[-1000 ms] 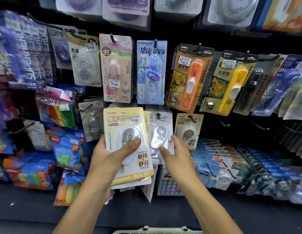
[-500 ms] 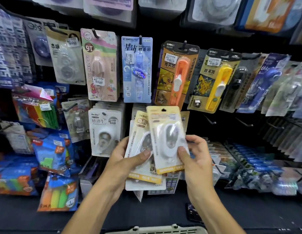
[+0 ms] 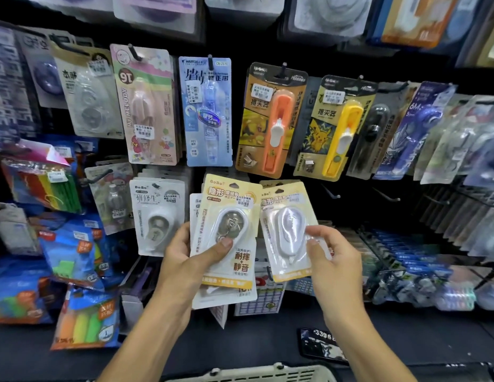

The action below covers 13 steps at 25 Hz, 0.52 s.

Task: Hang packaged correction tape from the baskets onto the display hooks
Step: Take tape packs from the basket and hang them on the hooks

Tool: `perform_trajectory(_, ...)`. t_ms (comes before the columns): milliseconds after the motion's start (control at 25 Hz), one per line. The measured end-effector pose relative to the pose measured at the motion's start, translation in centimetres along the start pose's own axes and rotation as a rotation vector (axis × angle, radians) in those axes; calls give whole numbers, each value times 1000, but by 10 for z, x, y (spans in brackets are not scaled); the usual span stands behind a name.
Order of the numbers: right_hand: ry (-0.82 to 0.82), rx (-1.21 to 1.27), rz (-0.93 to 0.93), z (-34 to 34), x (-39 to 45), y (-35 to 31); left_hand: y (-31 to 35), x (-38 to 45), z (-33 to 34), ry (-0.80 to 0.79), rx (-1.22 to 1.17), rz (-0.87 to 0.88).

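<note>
My left hand (image 3: pixel 190 260) grips a stack of yellow correction tape packs (image 3: pixel 229 235), thumb pressed on the front pack's blister. My right hand (image 3: pixel 331 260) pinches a single yellow pack with a white tape (image 3: pixel 287 230) by its right edge, held upright just right of the stack. White correction tape packs (image 3: pixel 157 213) hang on a hook to the left. Bare hooks (image 3: pixel 331 193) stick out of the black panel to the right of the held pack. The rim of a pale basket (image 3: pixel 251 373) shows at the bottom edge.
Above hang a pink pack (image 3: pixel 149 106), a blue pack (image 3: pixel 207 111), an orange clip pusher (image 3: pixel 273 117) and a yellow one (image 3: pixel 336 128). Bags of coloured stationery (image 3: pixel 72 255) fill the left. Wire racks of blue items (image 3: pixel 414 257) stand at the right. A dark card (image 3: pixel 320 343) lies on the shelf.
My right hand has taken one yellow pack off the stack and drawn it to the right, apart from the stack in my left hand. The view has shifted slightly.
</note>
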State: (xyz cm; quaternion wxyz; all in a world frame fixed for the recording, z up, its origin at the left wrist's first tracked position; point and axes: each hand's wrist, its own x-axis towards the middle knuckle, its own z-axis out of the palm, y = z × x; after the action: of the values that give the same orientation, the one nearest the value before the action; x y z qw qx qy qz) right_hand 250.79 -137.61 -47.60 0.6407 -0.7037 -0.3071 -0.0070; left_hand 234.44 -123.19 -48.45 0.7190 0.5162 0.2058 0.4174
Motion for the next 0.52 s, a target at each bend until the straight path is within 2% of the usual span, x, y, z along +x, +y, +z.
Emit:
perform_trajectory(120, 53, 43, 55, -2, -5, 1, 2, 0, 1, 6, -12, 8)
perform_trajectory(280, -157, -57, 222, 5, -1, -3, 2, 1, 6, 4, -27, 23)
perform_trajectory(360, -253, -29, 179, 13, -9, -11, 0, -1, 10, 4, 4, 15)
perform_trajectory(440, -385, 154, 134, 24, -19, -15, -3, -1, 14, -20, 81, -3)
perform_trajectory(520, -380, 213, 81, 31, -21, -12, -4, -1, 14, -91, 73, -46)
